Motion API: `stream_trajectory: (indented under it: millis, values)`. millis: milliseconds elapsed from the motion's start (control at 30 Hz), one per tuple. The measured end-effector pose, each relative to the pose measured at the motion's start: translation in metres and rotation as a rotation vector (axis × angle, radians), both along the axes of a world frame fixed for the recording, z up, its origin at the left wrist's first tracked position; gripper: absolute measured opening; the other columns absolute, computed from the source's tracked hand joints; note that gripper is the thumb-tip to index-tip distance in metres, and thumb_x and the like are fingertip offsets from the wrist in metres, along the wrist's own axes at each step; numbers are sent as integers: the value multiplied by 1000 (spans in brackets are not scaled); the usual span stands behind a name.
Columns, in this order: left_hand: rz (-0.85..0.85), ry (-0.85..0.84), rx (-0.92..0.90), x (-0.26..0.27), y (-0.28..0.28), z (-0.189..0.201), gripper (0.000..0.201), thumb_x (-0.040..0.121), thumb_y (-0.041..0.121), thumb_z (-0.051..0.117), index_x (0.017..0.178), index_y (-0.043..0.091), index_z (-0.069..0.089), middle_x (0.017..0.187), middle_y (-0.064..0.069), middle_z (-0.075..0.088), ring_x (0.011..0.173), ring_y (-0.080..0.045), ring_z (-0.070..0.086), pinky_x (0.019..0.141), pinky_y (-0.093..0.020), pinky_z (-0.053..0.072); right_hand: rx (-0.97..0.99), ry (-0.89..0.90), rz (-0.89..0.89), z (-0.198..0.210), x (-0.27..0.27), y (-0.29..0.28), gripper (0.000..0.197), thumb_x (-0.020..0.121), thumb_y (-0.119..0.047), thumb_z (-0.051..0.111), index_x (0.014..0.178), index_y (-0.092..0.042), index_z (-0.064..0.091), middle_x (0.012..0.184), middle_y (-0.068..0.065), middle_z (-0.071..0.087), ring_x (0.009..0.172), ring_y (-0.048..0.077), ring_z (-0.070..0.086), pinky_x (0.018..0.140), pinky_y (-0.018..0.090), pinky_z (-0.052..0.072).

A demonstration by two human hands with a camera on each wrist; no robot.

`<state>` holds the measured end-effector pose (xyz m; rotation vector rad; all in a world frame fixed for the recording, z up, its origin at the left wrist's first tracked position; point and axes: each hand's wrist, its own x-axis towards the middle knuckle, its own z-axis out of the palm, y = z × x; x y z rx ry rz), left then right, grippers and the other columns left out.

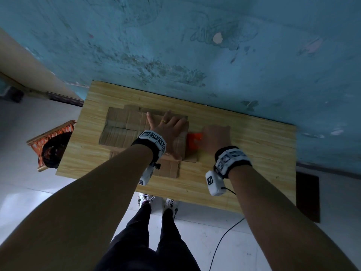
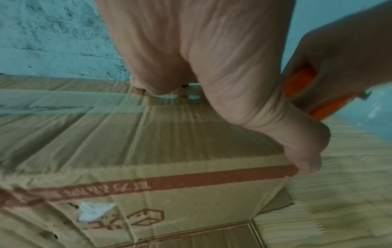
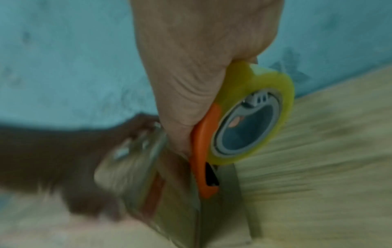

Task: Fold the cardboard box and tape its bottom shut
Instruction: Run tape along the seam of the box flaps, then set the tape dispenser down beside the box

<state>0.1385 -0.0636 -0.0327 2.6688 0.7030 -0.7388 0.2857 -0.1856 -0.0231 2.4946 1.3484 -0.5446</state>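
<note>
A wood-grain table point(image 1: 244, 153) carries the cardboard box point(image 1: 125, 126) standing directly on it.

Left hand point(image 1: 169, 128) lying flat, fingers spread, mid-frame; right hand point(image 1: 216, 138) curling in a grip, just right.

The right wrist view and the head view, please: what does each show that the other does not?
Only the right wrist view shows the yellowish tape roll in the orange dispenser. Only the head view shows the left hand lying flat, fingers spread, on the cardboard box, and the whole wooden table. Both show the right hand gripping the dispenser at the box's right end.
</note>
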Motion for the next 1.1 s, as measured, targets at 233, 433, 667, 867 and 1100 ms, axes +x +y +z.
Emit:
stream_trajectory:
  millis: [233,433,667,867,1100]
  values:
    - [-1,-15,16,-4,1,-4,156,37,93,71,158,36,-10,171,8,6,156,-35,-10,97,-91,-7,6,67,-151,-28,-20,-16,53,97,-68,49,88,-18,66,81,0,65,83,25,67,97,47,50]
    - [-19,-34,5,-9,3,-7,154,40,94,68,157,36,-13,171,7,0,155,-33,-16,98,-90,-9,206,18,-372,-38,-6,-34,48,103,-68,38,87,-30,64,71,-2,69,73,24,70,98,46,46]
    - [-24,-20,-6,-12,4,-6,150,45,96,65,155,39,-20,171,9,-9,155,-31,-20,100,-89,-10,188,-194,-643,-66,28,-93,56,100,-65,46,117,-21,75,91,5,78,83,28,73,91,45,47]
    - [-21,-22,-13,-12,5,-9,151,43,97,64,154,40,-21,171,10,-9,155,-30,-19,100,-89,-9,140,-51,-821,-71,25,-125,43,99,-52,63,96,-11,75,77,8,67,82,33,67,93,48,45]
    - [-16,-48,2,-17,4,-12,151,43,98,62,156,39,-20,171,8,-7,155,-29,-19,102,-87,-11,118,-24,-940,-82,20,-127,46,93,-51,69,65,-14,66,62,4,63,65,28,57,108,58,37]
